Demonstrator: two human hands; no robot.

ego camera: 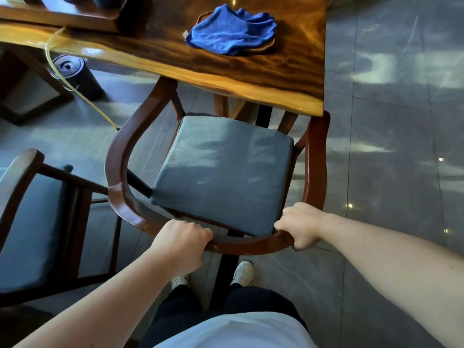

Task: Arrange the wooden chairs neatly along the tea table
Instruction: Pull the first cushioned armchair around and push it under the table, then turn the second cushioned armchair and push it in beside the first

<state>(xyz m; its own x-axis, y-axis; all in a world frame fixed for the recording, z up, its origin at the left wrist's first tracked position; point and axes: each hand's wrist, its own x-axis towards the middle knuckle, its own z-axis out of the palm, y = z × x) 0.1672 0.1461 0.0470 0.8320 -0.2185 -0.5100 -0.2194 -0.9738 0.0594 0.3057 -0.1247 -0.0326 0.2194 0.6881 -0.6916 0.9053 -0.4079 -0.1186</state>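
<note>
Grey floor is shining; both hands, left (182, 241) and right (300, 226), are gripping the chair (118, 172), pushing toward the table (251, 79); next, straighten it.

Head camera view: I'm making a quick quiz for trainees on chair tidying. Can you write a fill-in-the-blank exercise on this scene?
1. Both the left hand and the right hand grip the curved ____ rail of the chair.
2. The cloth lying on the tea table is ____ in colour.
3. The chair's seat cushion is ____ in colour.
4. A second chair stands to the person's ____.

Missing words: back; blue; grey; left
</note>
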